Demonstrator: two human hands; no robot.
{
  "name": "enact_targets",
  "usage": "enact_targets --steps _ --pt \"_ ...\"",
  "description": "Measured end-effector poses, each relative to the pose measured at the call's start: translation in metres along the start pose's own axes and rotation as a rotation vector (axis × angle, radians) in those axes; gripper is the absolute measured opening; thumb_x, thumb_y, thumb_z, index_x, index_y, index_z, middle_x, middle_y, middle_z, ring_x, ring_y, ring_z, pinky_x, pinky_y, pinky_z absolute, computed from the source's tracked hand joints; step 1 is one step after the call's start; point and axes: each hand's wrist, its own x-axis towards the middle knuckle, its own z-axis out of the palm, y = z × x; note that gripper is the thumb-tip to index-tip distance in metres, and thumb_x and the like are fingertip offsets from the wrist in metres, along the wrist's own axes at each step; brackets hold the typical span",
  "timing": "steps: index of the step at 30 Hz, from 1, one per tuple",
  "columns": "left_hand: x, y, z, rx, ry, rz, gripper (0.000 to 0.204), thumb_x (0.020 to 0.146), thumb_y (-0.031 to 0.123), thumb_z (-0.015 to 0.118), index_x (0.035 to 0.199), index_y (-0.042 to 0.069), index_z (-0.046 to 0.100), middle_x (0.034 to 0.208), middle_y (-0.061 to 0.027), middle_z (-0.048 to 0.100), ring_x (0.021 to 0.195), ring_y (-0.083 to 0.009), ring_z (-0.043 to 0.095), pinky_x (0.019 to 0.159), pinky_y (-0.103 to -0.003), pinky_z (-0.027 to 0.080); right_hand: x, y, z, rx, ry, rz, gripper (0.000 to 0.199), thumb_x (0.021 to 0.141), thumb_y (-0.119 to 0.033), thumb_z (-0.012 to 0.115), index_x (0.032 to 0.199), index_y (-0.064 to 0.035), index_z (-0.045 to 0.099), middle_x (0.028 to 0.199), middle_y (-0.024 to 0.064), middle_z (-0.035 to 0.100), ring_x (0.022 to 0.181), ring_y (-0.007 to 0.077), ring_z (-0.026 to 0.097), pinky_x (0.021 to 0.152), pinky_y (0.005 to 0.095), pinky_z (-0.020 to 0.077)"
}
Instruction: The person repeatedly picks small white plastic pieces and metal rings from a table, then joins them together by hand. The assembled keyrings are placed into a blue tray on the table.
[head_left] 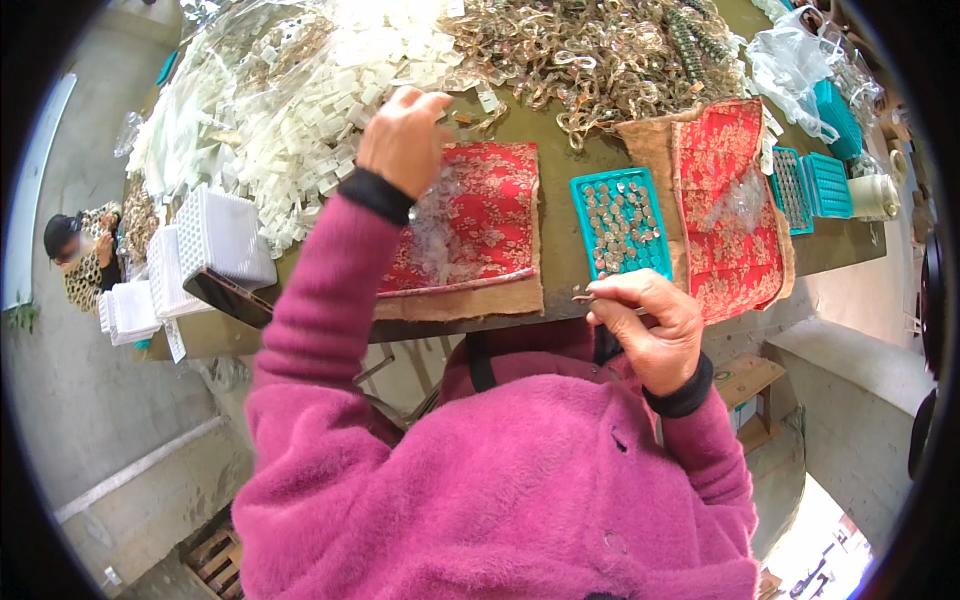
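Note:
My left hand (402,142) is raised over the near edge of a heap of small white tags (310,130), beside a red floral cloth (490,200). Its fingers are blurred and partly hidden, so I cannot see whether they hold anything. Close to my body, my right hand (655,325) is closed, thumb and forefinger pinching a small thin brownish piece (582,296) too tiny to make out. Just beyond that hand lies a teal tray (577,190) with many small round shiny pieces in it. Clear fluffy bits (435,235) rest on the cloth.
A pile of brownish looped strands (570,60) covers the table's far side. Another red cloth (730,190) lies right, near more teal trays (828,185) and a thread cone (874,197). White racks (225,240) stand left. A person (92,255) is at far left.

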Motion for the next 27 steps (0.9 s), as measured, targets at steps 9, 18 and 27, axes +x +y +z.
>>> enact_targets --steps 9,18,27 --pt "0.022 -0.04 0.015 0.168 -0.093 0.046 0.017 0.089 0.023 0.074 0.101 0.011 0.076 0.106 -0.013 0.072 0.099 -0.035 0.07 0.088 -0.046 0.056 -0.019 0.018 -0.014 0.003 0.079 0.021 0.015 0.089 0.01 0.075 0.101 0.0007 0.074 0.095 0.0078 0.07 0.078 0.0129 0.068 0.068 0.0259 0.0556" --pt "-0.075 0.105 -0.022 -0.645 -0.11 0.198 0.024 0.081 0.0 0.074 0.103 0.003 0.068 0.094 -0.0125 0.068 0.086 -0.0308 0.067 0.077 -0.039 0.054 -0.017 0.019 -0.02 -0.078 0.154 -0.244 0.017 0.093 0.013 0.069 0.107 0.0032 0.07 0.112 0.0146 0.066 0.087 0.0151 0.068 0.077 0.0267 0.0621" --pt "-0.117 0.173 0.006 -1.014 -0.248 -0.089 0.027 0.086 -0.001 0.078 0.112 -0.001 0.069 0.094 -0.0102 0.073 0.075 -0.0162 0.073 0.066 -0.028 0.057 -0.029 0.006 -0.022 -0.309 0.193 -0.408 0.022 0.086 0.006 0.078 0.105 -0.0031 0.073 0.1 0.0108 0.07 0.088 0.0241 0.067 0.079 0.0346 0.0559"
